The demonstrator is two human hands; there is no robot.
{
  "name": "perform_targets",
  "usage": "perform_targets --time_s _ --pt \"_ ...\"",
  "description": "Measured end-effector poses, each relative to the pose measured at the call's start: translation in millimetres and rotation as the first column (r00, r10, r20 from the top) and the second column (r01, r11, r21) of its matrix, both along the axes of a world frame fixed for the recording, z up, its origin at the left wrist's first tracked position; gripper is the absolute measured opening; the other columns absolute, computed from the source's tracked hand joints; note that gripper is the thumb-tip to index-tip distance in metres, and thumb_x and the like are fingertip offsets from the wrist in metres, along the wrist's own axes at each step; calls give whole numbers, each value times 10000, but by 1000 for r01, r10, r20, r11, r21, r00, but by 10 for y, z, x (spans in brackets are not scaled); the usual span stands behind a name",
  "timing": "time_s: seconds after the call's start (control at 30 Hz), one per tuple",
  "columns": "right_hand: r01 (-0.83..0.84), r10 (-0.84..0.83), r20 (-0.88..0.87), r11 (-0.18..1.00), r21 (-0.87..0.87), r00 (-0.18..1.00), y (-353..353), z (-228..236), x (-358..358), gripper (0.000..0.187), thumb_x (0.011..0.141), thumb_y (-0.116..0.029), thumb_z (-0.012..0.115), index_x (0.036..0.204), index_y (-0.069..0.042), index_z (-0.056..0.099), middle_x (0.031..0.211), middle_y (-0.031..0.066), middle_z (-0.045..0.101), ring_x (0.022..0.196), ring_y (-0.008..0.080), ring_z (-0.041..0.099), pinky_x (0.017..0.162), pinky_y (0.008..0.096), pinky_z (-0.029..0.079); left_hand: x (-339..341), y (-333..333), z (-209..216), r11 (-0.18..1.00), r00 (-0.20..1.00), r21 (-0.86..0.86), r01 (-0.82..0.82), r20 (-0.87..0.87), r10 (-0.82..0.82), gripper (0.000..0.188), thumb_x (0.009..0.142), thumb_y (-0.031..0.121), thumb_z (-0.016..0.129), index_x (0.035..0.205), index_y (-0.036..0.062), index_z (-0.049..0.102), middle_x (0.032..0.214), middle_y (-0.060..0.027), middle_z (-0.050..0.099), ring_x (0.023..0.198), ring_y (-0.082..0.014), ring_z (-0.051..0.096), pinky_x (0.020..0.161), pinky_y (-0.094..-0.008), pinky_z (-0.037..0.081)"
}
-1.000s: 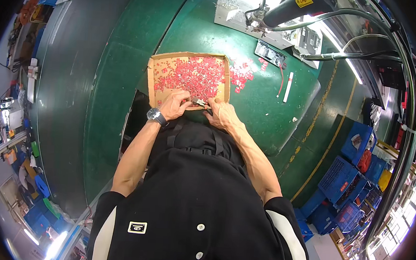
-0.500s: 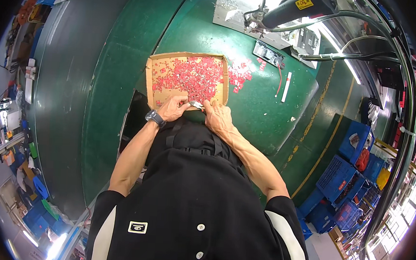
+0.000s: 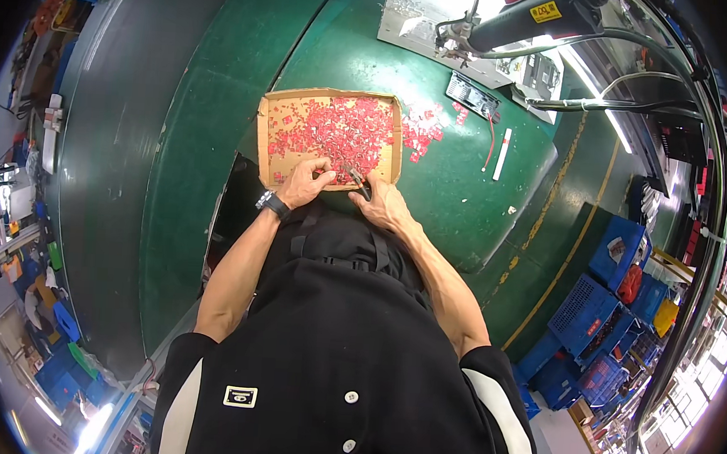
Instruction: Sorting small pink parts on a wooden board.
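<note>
A shallow cardboard box (image 3: 264, 142) holds a heap of small red pieces (image 3: 340, 130), with more of them spilled beyond its right side. Over the box's near edge, my left hand (image 3: 304, 183) has thumb and fingers pinched together; whatever is between them is too small to make out. My right hand (image 3: 386, 203) is closed around small pliers (image 3: 358, 179) with dark handles. Their metal jaws point up and left over the red pieces, a little right of my left fingertips.
The box lies on a green tabletop (image 3: 456, 208). Beyond it to the right are a dark rectangular part (image 3: 471, 94) with a red wire (image 3: 490, 147) and a white strip (image 3: 502, 155). A machine arm (image 3: 526, 25) overhangs the far right. Blue crates (image 3: 583, 307) are stacked at right.
The pliers have turned to point up and left, and their jaws have come apart from my left fingers. My left hand has shifted slightly right.
</note>
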State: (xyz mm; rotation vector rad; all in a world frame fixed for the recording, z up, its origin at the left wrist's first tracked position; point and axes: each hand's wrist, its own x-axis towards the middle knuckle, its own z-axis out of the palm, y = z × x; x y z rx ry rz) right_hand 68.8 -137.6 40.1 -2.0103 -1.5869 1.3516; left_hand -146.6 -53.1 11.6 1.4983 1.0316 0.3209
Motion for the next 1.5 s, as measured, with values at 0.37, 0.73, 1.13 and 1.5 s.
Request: perform_targets --time_s 0.37,0.73,1.13,1.5 --pt "66 -60 -118 997 50 991 35 131 68 388 888 -340 703 988 17 588 824 260 648 820 452 641 733 502 487 72 -21 225 996 1000 91 -12 6 11 269 963 192 614 822 -35 585 671 -71 536 648 -118 489 616 -320 412" --pt "162 -116 -497 985 51 860 214 204 -28 245 961 -188 612 1051 38 638 806 120 655 772 184 602 741 375 486 160 -118 357 999 999 -33 33 -19 -34 336 1000 270 616 899 -47 671 767 -81 683 734 -80 585 663 -300 475" --pt "43 -27 -167 995 90 986 139 242 82 277 902 -229 669 988 23 594 712 187 592 643 310 561 641 407 456 172 -153 129 981 981 42 -188 61 186 262 981 210 600 876 -28 632 667 -60 580 638 -91 499 596 -312 424" --pt "-109 126 -128 986 129 984 9 141 229 322 878 -245 677 1004 28 559 796 274 615 799 477 601 701 503 462 236 -60 400 993 999 117 15 -53 -9 220 959 187 601 913 -28 616 725 -134 594 663 -191 532 646 -359 431"
